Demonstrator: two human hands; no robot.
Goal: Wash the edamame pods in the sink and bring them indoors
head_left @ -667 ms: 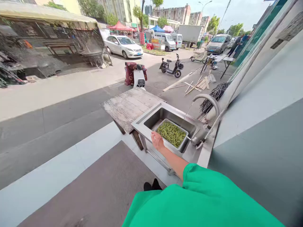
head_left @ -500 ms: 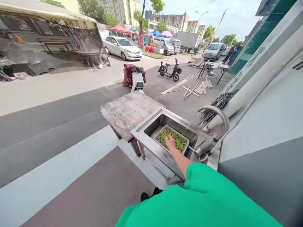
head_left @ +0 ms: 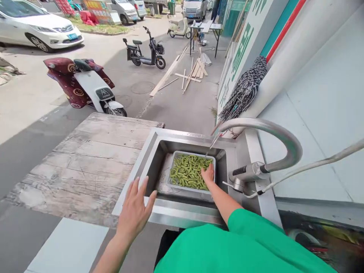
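A pale rectangular tray [head_left: 171,167] full of green edamame pods [head_left: 186,171] sits in the steel sink [head_left: 153,151]. My right hand [head_left: 208,173] reaches into the tray's right side, thumb apart from the fingers. Its fingertips touch the pods and are partly hidden among them. Over the sink's front left corner, my left hand [head_left: 135,208] is raised with fingers spread and nothing in it. Water runs from the curved faucet [head_left: 267,127] into the tray, close by my right hand.
A weathered wooden table [head_left: 82,163] adjoins the sink's left side. The faucet lever [head_left: 231,185] juts out at the right, and a mop head [head_left: 246,89] leans behind. Beyond are a white scooter [head_left: 95,89], a black electric bike [head_left: 146,51] and wooden strips [head_left: 196,70] on the ground.
My view has swung right and come closer to the sink. My left hand has come into view, fingers spread. My right hand has shifted from the tray's near middle to its right side.
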